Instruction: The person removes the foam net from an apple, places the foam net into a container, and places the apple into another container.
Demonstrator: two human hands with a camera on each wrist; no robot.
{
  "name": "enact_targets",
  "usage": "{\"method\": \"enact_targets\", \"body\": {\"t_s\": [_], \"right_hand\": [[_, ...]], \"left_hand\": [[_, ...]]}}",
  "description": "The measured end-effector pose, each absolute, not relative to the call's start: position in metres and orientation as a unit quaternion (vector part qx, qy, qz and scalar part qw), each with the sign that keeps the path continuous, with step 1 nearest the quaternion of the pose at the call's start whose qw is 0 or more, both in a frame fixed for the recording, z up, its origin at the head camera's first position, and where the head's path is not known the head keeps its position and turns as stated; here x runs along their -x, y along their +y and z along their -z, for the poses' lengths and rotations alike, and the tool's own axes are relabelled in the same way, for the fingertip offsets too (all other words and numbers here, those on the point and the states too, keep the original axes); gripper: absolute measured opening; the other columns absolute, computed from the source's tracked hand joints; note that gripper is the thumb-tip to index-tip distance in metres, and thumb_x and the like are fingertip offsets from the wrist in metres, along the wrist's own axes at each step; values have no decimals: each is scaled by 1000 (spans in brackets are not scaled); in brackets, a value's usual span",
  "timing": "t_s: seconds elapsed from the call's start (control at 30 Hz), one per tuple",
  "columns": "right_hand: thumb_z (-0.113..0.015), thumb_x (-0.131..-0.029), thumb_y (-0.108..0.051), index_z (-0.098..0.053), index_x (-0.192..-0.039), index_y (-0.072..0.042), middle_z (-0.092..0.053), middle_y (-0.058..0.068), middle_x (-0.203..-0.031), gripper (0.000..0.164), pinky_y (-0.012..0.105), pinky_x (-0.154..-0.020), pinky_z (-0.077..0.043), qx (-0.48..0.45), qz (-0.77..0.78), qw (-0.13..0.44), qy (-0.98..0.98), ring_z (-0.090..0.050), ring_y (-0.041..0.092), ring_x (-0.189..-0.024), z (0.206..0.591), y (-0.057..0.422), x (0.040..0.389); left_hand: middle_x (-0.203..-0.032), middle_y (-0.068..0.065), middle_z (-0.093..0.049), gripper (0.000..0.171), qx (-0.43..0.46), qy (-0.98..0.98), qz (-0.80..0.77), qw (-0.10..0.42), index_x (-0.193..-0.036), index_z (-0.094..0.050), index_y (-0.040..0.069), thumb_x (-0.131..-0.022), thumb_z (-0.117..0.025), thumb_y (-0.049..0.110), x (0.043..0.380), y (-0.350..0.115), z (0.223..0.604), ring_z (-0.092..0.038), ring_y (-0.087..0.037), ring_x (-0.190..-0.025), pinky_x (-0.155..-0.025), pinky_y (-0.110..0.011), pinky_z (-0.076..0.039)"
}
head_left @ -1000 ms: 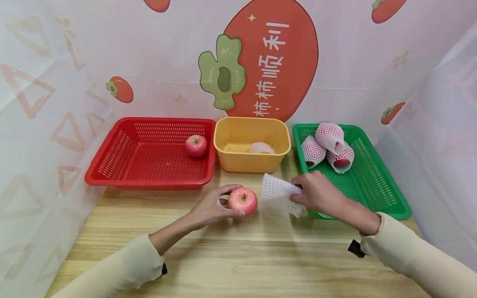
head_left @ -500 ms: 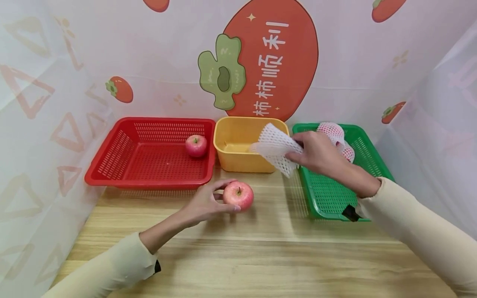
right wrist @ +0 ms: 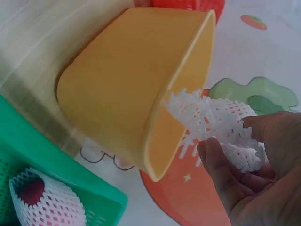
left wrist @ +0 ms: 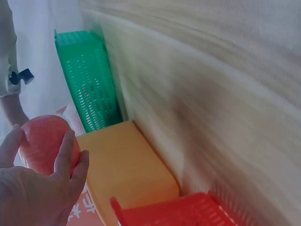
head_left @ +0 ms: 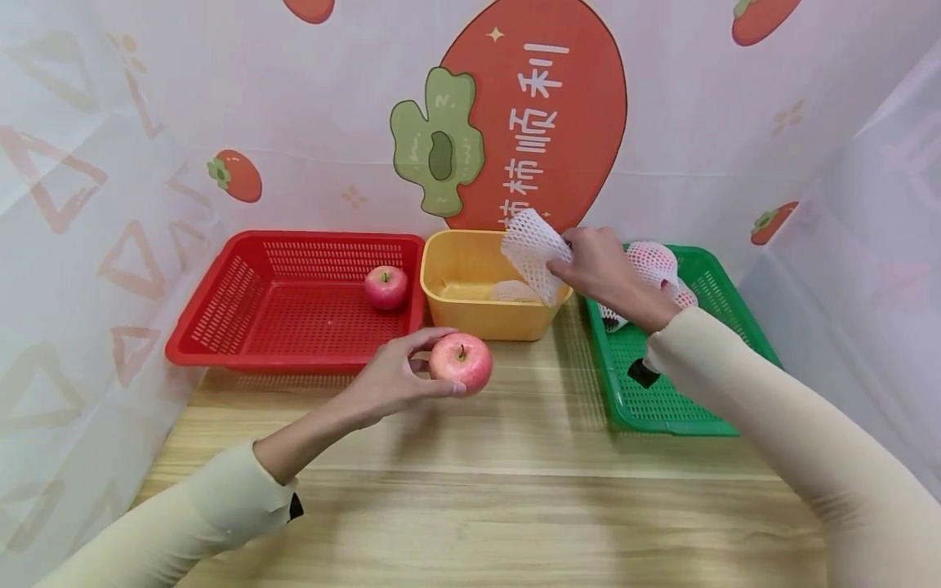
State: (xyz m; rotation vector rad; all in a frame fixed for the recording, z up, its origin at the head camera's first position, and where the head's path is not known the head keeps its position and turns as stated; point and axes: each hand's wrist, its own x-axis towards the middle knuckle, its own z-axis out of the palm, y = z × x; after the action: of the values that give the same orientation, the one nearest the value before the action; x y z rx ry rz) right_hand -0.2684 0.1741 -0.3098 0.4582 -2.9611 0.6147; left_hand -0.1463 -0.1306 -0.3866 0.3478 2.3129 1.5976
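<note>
A red-pink apple (head_left: pixel 461 364) is gripped by my left hand (head_left: pixel 393 374), fingers and thumb around its side, above the wooden table. In the left wrist view the same apple (left wrist: pixel 47 143) shows between spread fingers. My right hand (head_left: pixel 599 265) pinches a white foam fruit net (head_left: pixel 535 251) over the right end of the yellow bin (head_left: pixel 481 320). From the right wrist, the crumpled net (right wrist: pixel 214 122) overlaps the bin's rim. Another white foam net (head_left: pixel 512 291) lies inside the bin. One bare apple (head_left: pixel 385 287) sits in the red basket (head_left: pixel 294 360).
On the right stands a green basket (head_left: pixel 625 400) with several net-wrapped apples (head_left: pixel 653 263), partly hidden behind my right hand and sleeve. The wooden table (head_left: pixel 470 506) extends in front of the containers. A printed curtain (head_left: pixel 316 98) rises close behind them.
My right hand has carried the foam net up and left, from beside the apple to over the yellow bin. My left hand has moved slightly up and left with the apple.
</note>
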Motion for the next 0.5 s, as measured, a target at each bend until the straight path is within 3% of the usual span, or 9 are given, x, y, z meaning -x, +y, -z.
{"method": "enact_targets", "body": {"t_s": [0.2, 0.37, 0.5], "right_hand": [[-71, -98, -23, -67, -101, 0, -61, 15, -75, 23, 31, -51, -44, -102, -191, 24, -976, -55, 28, -58, 321, 171, 284], [-74, -98, -30, -66, -86, -3, -54, 10, -66, 30, 30, -49, -40, -105, -152, 24, -982, -52, 25, -56, 329, 166, 293], [-77, -96, -41, -67, -122, -3, -51, 8, -63, 47, 30, -48, -37, -116, -136, 11, -984, -48, 23, -50, 335, 160, 294]], "left_hand": [[-140, -1, -66, 80, -122, 819, -545, 134, -150, -57, 21, -80, -95, 29, 152, -138, 374, -69, -23, -119, -102, -41, -56], [-138, 2, -65, 81, -124, 840, -516, 115, -150, -57, 25, -80, -94, 39, 157, -143, 366, -68, -23, -116, -101, -44, -56], [-139, 1, -65, 84, -120, 843, -513, 110, -153, -54, 24, -80, -93, 42, 161, -148, 359, -67, -23, -119, -101, -43, -57]]}}
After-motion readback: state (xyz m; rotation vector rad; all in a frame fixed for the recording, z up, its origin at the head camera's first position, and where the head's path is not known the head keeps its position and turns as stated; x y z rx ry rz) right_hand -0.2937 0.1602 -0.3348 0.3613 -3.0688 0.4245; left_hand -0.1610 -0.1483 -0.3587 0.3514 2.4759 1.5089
